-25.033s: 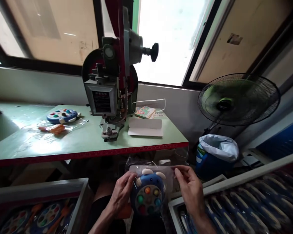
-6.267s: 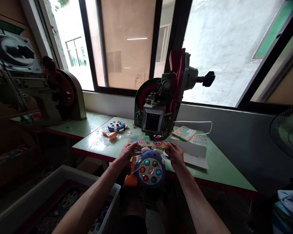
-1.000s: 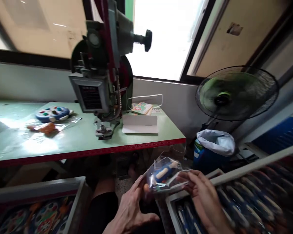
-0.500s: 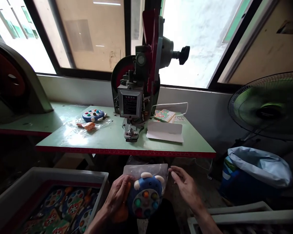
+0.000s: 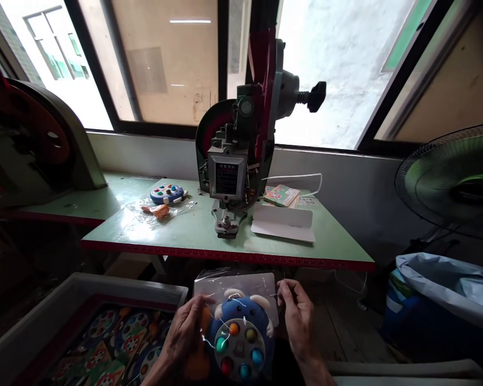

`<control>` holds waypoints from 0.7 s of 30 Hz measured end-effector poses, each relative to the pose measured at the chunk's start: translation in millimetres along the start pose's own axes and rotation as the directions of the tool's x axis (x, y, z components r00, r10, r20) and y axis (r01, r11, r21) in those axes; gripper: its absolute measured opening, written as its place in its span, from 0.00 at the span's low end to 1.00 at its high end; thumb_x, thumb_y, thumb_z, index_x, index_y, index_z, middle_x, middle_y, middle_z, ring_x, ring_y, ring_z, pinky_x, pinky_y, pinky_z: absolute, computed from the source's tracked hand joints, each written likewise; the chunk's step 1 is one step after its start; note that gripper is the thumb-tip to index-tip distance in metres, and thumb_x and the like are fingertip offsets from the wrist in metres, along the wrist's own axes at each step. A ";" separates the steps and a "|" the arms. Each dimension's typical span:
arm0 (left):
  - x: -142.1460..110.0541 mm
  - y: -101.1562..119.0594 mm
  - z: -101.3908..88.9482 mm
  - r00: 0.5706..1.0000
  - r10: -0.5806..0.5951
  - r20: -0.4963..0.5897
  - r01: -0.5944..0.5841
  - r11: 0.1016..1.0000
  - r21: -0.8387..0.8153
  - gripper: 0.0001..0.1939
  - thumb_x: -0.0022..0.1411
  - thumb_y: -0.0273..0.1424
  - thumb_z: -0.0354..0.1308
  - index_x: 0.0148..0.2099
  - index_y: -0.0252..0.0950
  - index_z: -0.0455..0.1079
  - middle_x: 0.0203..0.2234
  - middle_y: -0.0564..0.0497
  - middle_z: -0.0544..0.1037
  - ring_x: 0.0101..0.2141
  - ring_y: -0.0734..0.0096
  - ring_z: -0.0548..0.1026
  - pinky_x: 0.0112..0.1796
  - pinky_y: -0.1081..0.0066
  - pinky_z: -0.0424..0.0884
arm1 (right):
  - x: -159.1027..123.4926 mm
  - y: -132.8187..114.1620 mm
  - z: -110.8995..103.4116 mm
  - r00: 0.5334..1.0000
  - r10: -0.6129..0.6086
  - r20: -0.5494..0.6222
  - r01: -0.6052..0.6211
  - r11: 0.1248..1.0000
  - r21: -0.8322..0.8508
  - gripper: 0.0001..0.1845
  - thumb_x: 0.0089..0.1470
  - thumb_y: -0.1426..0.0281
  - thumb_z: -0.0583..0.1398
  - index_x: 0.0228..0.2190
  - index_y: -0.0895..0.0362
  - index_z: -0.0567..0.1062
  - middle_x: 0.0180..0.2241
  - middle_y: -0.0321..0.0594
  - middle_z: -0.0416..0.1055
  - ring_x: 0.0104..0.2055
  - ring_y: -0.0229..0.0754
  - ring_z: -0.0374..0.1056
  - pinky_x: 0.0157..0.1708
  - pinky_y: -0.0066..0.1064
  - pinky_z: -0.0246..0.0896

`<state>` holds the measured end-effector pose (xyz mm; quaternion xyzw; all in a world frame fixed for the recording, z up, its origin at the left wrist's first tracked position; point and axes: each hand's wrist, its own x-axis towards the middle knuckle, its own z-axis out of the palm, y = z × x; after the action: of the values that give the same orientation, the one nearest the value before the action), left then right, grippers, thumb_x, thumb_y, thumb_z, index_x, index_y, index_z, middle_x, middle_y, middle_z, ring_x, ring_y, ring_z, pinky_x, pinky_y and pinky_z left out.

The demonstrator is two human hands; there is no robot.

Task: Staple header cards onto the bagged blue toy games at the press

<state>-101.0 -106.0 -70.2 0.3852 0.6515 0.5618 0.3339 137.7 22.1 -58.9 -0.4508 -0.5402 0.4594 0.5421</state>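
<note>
In front of my lap is a clear plastic bag [image 5: 203,277] with a blue animal-shaped toy [image 5: 241,311] inside. Coloured round buttons ring the toy's pale face plate, and white ears and feet stick out from its body. Behind it is a white card [image 5: 261,284]. An orange piece [image 5: 197,359], partly hidden and blurred, lies along the left side. My left hand [image 5: 185,327] is closed on the bag's left edge. With thumb and fingertips together, my right hand [image 5: 297,316] pinches the bag's right edge beside the card.
A riveting-type machine [image 5: 227,171] stands on the green table [image 5: 193,236]. Left of it lie another blue toy [image 5: 167,194] and a bagged orange piece [image 5: 156,210]; right of it, a folded white card [image 5: 284,222] and booklets [image 5: 282,195]. A grey bin [image 5: 92,281] holds packed toys. A fan [image 5: 454,182] stands right.
My right hand has closed from a looser pose onto the bag's right edge. The toy and card sit more squarely toward me. The view has turned slightly left.
</note>
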 end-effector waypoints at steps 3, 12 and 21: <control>-1.8 -4.9 -3.0 1.000 -0.023 -0.012 0.023 0.999 -0.033 0.32 0.62 0.59 0.54 0.39 0.36 0.83 0.33 0.46 0.85 0.39 0.53 0.79 0.43 0.65 0.74 | -9.2 3.1 15.9 0.999 -0.048 0.008 0.048 0.993 -0.107 0.23 0.63 0.47 0.55 0.31 0.53 0.72 0.23 0.34 0.70 0.24 0.38 0.65 0.28 0.29 0.64; -7.0 -1.5 -21.6 0.997 -0.076 -0.033 0.073 0.993 -0.093 0.28 0.61 0.56 0.59 0.43 0.37 0.84 0.37 0.47 0.85 0.40 0.55 0.78 0.40 0.68 0.73 | -20.6 23.9 36.0 0.997 -0.070 -0.018 0.064 0.970 -0.236 0.30 0.61 0.42 0.53 0.39 0.55 0.75 0.21 0.36 0.70 0.22 0.42 0.68 0.26 0.31 0.65; 23.1 -12.4 -51.3 0.995 0.075 0.066 -0.066 0.989 -0.130 0.18 0.61 0.40 0.66 0.51 0.41 0.81 0.55 0.46 0.80 0.50 0.54 0.76 0.41 0.72 0.72 | -16.9 33.1 29.7 0.992 -0.015 0.129 0.044 0.974 -0.224 0.23 0.61 0.47 0.56 0.35 0.53 0.78 0.37 0.42 0.80 0.40 0.47 0.75 0.42 0.33 0.70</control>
<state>-158.2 -111.0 -75.0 0.4057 0.5881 0.5996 0.3607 107.8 10.9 -94.2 -0.4716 -0.6287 0.4145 0.4587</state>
